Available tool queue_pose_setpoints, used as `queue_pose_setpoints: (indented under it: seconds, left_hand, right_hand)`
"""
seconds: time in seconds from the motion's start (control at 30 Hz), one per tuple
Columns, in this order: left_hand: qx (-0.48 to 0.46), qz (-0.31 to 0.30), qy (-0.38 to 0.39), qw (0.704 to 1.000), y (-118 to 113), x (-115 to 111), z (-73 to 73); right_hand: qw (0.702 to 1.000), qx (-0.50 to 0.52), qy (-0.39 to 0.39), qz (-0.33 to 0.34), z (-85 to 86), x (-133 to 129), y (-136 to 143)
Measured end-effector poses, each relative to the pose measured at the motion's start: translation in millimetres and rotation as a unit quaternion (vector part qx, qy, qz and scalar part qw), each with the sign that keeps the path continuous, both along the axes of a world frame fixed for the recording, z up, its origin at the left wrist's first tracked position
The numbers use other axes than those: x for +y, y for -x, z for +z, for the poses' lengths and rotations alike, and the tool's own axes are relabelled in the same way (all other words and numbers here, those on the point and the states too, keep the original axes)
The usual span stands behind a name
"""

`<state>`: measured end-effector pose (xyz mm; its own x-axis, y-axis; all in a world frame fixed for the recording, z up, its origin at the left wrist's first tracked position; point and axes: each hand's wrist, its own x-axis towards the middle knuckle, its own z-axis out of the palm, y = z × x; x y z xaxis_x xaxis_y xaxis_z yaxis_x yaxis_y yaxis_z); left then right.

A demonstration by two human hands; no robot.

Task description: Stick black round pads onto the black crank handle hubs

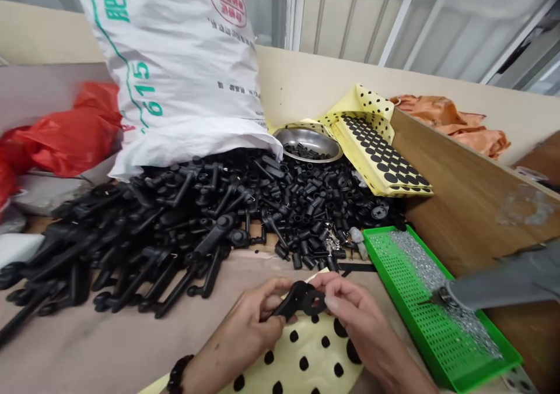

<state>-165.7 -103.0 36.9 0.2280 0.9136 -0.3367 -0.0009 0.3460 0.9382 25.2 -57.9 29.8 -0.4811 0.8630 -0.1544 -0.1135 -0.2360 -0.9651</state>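
Lever (287,307) is clamped in left grip (254,319); ring (308,307), pinched at its edge by right grip (356,311), may be creased if bent.

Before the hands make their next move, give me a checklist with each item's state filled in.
1. Left hand gripping the black part: ok.
2. Right hand holding the black ring: ok.
3. Ring seated flat against the part: cannot tell.
4. Yellow sheet beneath the hands: ok.
5. Metal bits in the green tray: ok.
6. Grey tool clear of the tray: not ok, its tip reaches over it.
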Motion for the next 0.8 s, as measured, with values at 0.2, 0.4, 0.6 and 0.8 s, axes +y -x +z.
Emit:
queue_pose_setpoints:
  seconds: [0.2,0.4,0.6,0.8]
  left_hand:
    - [0.018,-0.018,-0.003,1.000,-2.9,-1.6,-5.3]
    - [0.028,-0.004,0.004,1.000,-5.1,-3.2,-9.0]
    - [-0.005,0.002,0.017,1.000,-7.2,-1.4,-8.9]
    - [-0.056,0.008,0.045,0.997,-8.2,-1.2,-7.3]
  right_hand:
    - [1.000,0.000,0.013,-0.007,-5.9,-0.6,-0.6]
    - [1.000,-0.014,0.006,-0.007,-9.0,0.3,-0.3]
    - [1.000,-0.009,0.023,-0.011,-8.1,-0.6,-1.1]
    - [0.997,0.013,0.076,-0.006,-13.1,-2.5,-2.7]
